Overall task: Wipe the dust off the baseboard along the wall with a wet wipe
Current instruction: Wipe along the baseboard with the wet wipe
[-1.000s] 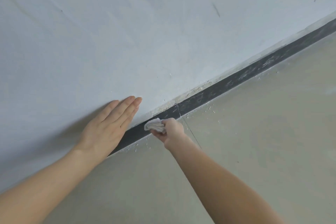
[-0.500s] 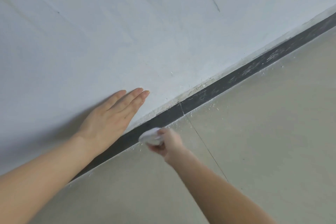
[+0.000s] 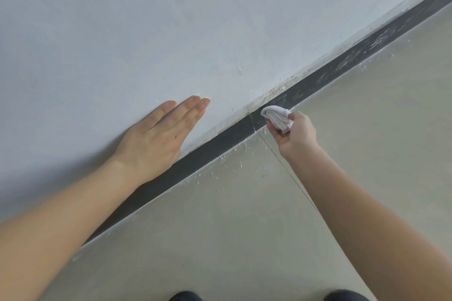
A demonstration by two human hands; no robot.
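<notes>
**Bunched wipe against the dark baseboard, left palm flat on the wall**

At the left, the left hand (image 3: 156, 137) lies flat against the pale wall (image 3: 171, 19), fingers straight and close together, holding nothing; the heel of the palm sits just above the top edge of the baseboard (image 3: 220, 144). That baseboard is a dark strip running diagonally from lower left to upper right, where wall meets floor (image 3: 244, 239). Along its foot, white specks (image 3: 230, 154) lie scattered on the beige tile (thickest near the middle of the view). A thin tile joint (image 3: 291, 178) crosses the floor and meets the baseboard just left of the wet wipe (image 3: 276, 116). The wipe is a white, bunched wad touching the baseboard's face. The right hand (image 3: 296, 134) grips it from the floor side, fingers curled around the wad, forearm reaching in from the lower right. Further right, the baseboard shows pale smears and streaks, and the wall edge above it looks chipped and yellowed. At the bottom edge, two dark rounded shapes (image 3: 186, 296) peek in, probably shoe tips.
</notes>
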